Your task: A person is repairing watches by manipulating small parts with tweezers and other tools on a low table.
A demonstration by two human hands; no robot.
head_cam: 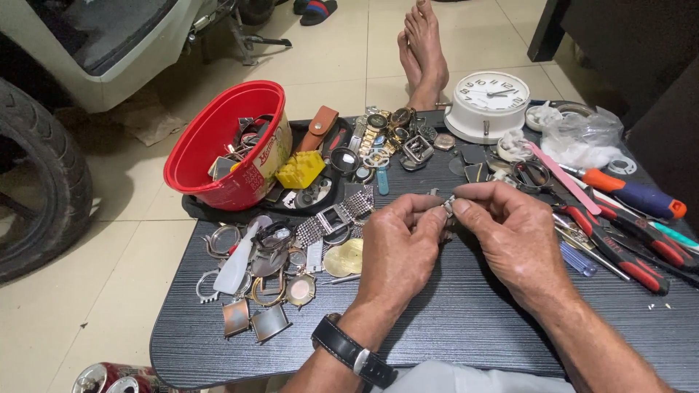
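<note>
Nearest to us, our left hand (399, 247), with a black watch strapped at its wrist, and our right hand (513, 236) meet over the dark wood-grain tabletop (451, 320). Both pinch one small silvery metal watch part (449, 205) between thumb and forefinger, fingers closed tight on it, the piece held just above the table. To handle it well, we judge it best to keep the wrists low and the piece over the table, so it lands there if it slips.

Left of our hands lie loose watch cases and a steel mesh bracelet (342, 215); right, red-handled pliers (619, 251) and an orange-handled screwdriver (633, 193). Farther off stand a red plastic bowl of parts (218, 145) and a round white table clock (488, 102).
</note>
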